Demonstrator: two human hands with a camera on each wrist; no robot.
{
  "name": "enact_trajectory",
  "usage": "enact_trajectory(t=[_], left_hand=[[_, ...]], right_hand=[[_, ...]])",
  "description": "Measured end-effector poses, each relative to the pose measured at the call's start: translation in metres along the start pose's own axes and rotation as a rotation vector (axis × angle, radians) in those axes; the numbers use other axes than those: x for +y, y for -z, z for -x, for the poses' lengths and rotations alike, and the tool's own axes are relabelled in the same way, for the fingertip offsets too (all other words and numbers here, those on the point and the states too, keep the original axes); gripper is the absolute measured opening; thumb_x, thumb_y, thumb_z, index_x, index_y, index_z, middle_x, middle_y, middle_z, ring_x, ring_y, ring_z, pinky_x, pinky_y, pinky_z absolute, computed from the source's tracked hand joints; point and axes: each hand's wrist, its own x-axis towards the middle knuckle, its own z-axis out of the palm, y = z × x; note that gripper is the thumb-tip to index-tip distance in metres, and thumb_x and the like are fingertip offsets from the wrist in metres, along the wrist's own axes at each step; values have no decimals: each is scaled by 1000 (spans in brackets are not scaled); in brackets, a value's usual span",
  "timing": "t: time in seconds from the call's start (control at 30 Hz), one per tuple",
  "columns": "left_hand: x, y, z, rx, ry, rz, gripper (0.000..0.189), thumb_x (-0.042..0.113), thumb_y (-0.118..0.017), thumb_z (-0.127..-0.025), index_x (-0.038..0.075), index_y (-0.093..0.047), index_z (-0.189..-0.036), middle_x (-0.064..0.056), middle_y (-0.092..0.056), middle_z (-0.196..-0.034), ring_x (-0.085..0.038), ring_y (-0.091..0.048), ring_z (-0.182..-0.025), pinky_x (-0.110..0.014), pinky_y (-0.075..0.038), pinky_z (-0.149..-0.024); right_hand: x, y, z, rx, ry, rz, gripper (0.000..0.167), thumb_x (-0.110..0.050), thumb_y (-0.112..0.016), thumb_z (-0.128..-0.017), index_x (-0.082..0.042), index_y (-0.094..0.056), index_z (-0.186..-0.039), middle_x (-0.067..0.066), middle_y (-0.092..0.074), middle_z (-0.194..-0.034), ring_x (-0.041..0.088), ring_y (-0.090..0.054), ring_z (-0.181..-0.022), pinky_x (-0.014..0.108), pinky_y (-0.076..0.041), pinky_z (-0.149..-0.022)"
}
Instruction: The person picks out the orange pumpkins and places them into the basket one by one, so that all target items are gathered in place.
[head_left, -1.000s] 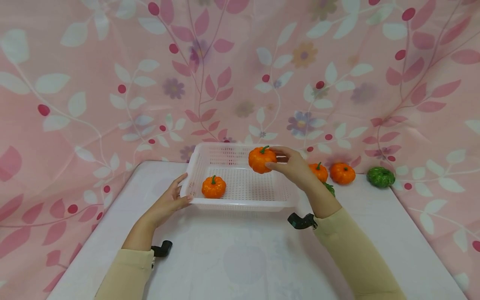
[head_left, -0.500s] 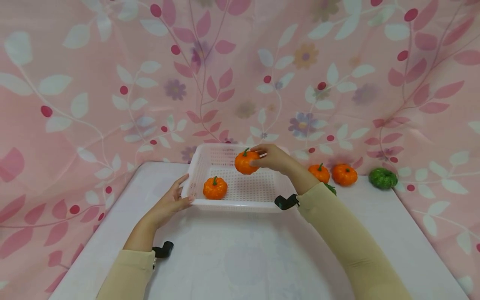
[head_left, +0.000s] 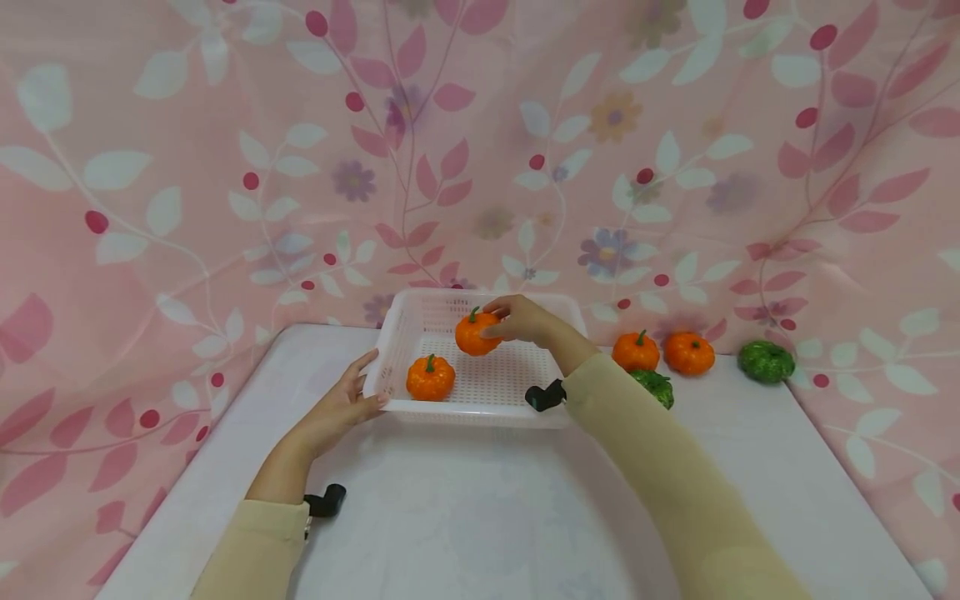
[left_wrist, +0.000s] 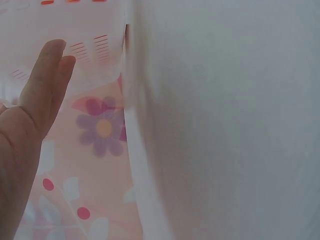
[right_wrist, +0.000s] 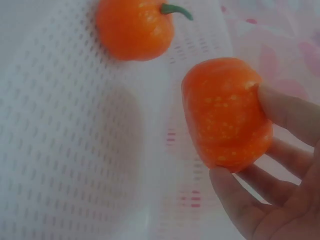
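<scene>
My right hand (head_left: 528, 321) pinches a small orange pumpkin (head_left: 472, 336) with a green stem, holding it over the inside of a white perforated plastic basket (head_left: 472, 408). In the right wrist view, thumb and fingertips press the sides of this pumpkin (right_wrist: 225, 115), and the basket floor shows beyond it. A second orange pumpkin (head_left: 431, 381) sits in the basket's front left corner. My left hand (head_left: 337, 417) holds the basket at its left end, thumb on the front rim and fingers along the outer side. The left wrist view shows those fingers (left_wrist: 45, 80) nearly straight against the wall.
Right of the basket, two orange pumpkins (head_left: 636, 352) (head_left: 688, 354) stand beside a green one (head_left: 654, 387), which the right sleeve borders. Another green pumpkin (head_left: 766, 362) lies at the table's far right corner. A pink floral cloth (head_left: 495, 167) hangs behind the white table (head_left: 465, 508).
My right hand has carried the orange pumpkin leftward and slightly down over the basket, toward the pumpkin inside. The left hand stays on the basket's end.
</scene>
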Motion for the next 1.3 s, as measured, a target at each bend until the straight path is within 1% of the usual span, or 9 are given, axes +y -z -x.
enact_trajectory(t=[0.1, 0.23, 0.37, 0.53, 0.67, 0.87, 1.1, 1.3], left_hand=[[0, 1, 1, 0, -1, 1, 88, 10, -63, -99, 23, -2, -161, -25, -28, -157, -45, -40, -134, -37, -49, -103], [0, 1, 1, 1, -1, 1, 88, 10, -63, -99, 23, -2, -161, -25, -29, -156, -46, -39, -134, -36, -49, -103], [0, 1, 2, 1, -1, 4, 88, 10, -63, -99, 23, -3, -161, -26, -29, -156, -45, -41, -133, -35, -49, -102], [-1, 0, 2, 4, -3, 0, 88, 11, -63, -99, 23, -3, -161, -27, -30, -155, -38, -48, -128, -37, -48, -103], [-3, -1, 0, 7, -5, 4, 87, 9, -63, -99, 24, -4, -161, -27, -31, -154, -35, -50, -125, -39, -48, -104], [-4, -3, -1, 1, -11, 20, 87, 7, -62, -99, 23, -4, -161, -28, -31, -154, -40, -47, -127, -41, -47, -105], [-3, -2, -1, -2, -11, 16, 87, 8, -62, -99, 24, -4, -161, -27, -30, -154, -40, -47, -128, -38, -49, -103], [-3, 0, -1, -4, -13, 20, 87, 8, -63, -99, 24, -4, -161, -26, -29, -155, -45, -42, -131, -37, -49, -103]], right_hand=[[4, -4, -9, 9, -23, -13, 51, -19, -76, -90, -6, -57, -136, 18, -54, -135, 30, -60, -114, 39, -53, -99], [10, -9, -20, 13, -62, -30, 51, -20, -76, -91, -6, -57, -136, 18, -54, -134, 30, -59, -113, 39, -52, -100], [14, -14, -27, 8, -84, -36, 50, -18, -76, -91, -5, -57, -136, 18, -54, -133, 29, -58, -114, 40, -52, -100], [17, -17, -31, 10, -100, -64, 49, -15, -75, -91, -4, -57, -136, 19, -52, -136, 30, -56, -117, 41, -51, -101], [20, -20, -35, 15, -106, -73, 50, -13, -75, -91, -3, -57, -136, 20, -51, -139, 32, -56, -119, 43, -50, -102], [29, -27, -44, 14, -113, -51, 51, -13, -77, -89, -3, -58, -135, 19, -55, -136, 32, -55, -119, 44, -50, -102], [36, -32, -52, 35, -102, -7, 48, -11, -76, -89, -6, -59, -134, 14, -55, -138, 28, -55, -120, 42, -51, -100], [37, -35, -53, 50, -78, -10, 49, -11, -77, -89, -5, -58, -134, 18, -53, -138, 31, -55, -121, 39, -53, -98]])
